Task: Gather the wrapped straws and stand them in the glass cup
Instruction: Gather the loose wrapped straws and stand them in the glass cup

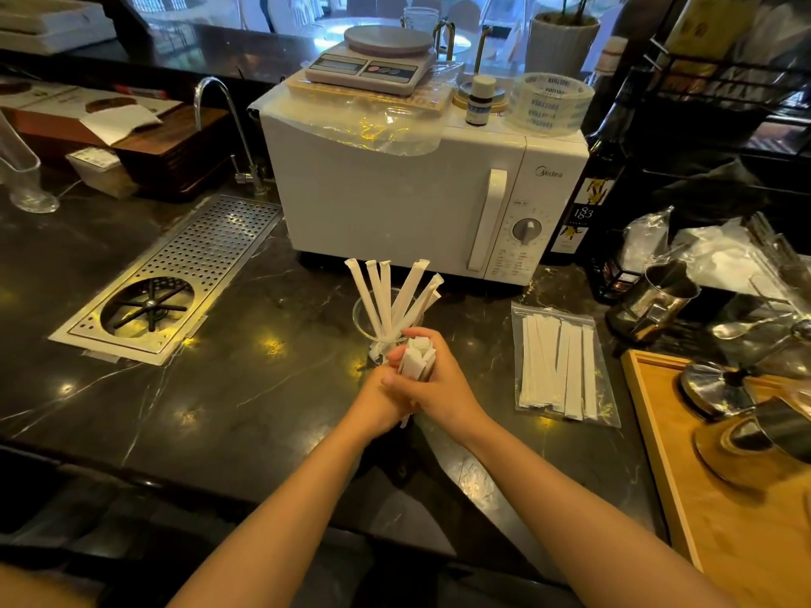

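A glass cup (367, 320) stands on the dark marble counter in front of the microwave, with several white wrapped straws (386, 296) standing fanned out in it. Just in front of the cup, my left hand (381, 399) and my right hand (439, 386) are clasped together around an upright bundle of wrapped straws (417, 359), whose top ends stick out above my fingers. To the right lies a clear plastic bag (564, 366) holding more wrapped straws flat on the counter.
A white microwave (395, 204) with a scale on top stands behind the cup. A perforated metal rinser tray (175, 278) is set into the counter at left. A wooden tray (684, 467) with metal jugs and lids sits at right.
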`<state>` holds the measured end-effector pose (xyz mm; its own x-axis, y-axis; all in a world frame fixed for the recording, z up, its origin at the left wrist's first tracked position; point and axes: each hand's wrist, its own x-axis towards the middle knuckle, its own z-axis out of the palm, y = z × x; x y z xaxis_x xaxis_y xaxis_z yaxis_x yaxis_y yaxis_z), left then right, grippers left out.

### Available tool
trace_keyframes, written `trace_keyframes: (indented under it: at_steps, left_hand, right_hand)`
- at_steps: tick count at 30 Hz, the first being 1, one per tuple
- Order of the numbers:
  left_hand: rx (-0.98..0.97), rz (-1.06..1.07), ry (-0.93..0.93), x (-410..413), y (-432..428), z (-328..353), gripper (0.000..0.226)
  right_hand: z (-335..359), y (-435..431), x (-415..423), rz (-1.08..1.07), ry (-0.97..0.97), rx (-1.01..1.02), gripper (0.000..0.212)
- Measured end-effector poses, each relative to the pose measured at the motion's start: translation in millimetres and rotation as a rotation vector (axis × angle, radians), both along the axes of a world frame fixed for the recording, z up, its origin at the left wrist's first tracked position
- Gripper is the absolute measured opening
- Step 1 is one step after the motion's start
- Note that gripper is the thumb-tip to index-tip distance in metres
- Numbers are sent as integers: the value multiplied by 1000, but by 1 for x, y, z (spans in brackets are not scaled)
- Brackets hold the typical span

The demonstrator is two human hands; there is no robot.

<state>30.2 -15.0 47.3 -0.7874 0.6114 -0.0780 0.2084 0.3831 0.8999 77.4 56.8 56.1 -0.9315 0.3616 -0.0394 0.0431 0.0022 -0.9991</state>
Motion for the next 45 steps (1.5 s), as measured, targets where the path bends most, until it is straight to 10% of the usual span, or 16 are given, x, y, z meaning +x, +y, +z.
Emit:
trace_keyframes:
  at_steps: [16, 45]
  left_hand:
    - [92, -153, -130, -23, -27, 46, 45]
    - [36, -287, -59, -114, -7, 66, 32]
  right_hand:
    - [52, -7, -19, 70, 70, 187, 3]
    - [68, 18, -99, -159, 54, 165, 5]
